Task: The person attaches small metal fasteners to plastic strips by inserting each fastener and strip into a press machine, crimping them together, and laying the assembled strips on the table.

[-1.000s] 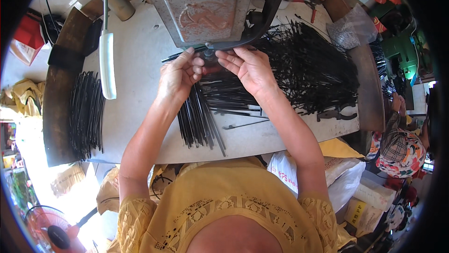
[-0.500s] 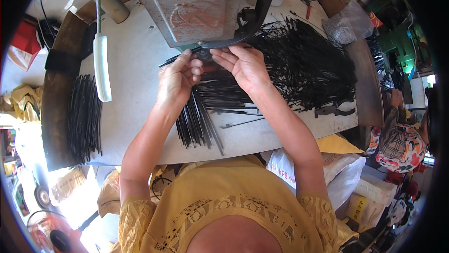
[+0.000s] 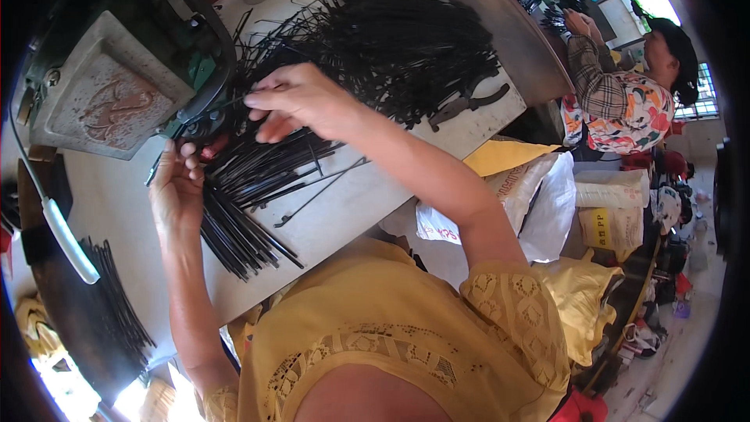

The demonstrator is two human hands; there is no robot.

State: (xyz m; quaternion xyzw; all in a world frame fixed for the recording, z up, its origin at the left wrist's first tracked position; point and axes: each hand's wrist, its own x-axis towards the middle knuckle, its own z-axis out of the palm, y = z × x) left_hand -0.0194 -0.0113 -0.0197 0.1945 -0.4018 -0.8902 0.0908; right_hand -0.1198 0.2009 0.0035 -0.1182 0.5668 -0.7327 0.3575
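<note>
Feeding thin black rods (image 3: 234,211) at the grey press (image 3: 109,94): left hand (image 3: 176,192) rests on the bundle lying on the table (image 3: 367,203), fingers curled loosely over it; right hand (image 3: 301,102) pinches one rod at the die. Risk: fingertips close to the die could get nipped. Rods' long axis runs from press toward person.

Small workshop, hand-assembly kind. Just above my left hand (image 3: 176,188) sits a worn metal press machine (image 3: 109,86); beyond my right hand (image 3: 301,102) a big heap of black rods (image 3: 391,39) covers the workbench (image 3: 351,211), pliers (image 3: 466,103) to its right. Further right, another worker (image 3: 625,86) sits among sacks (image 3: 539,195).
</note>
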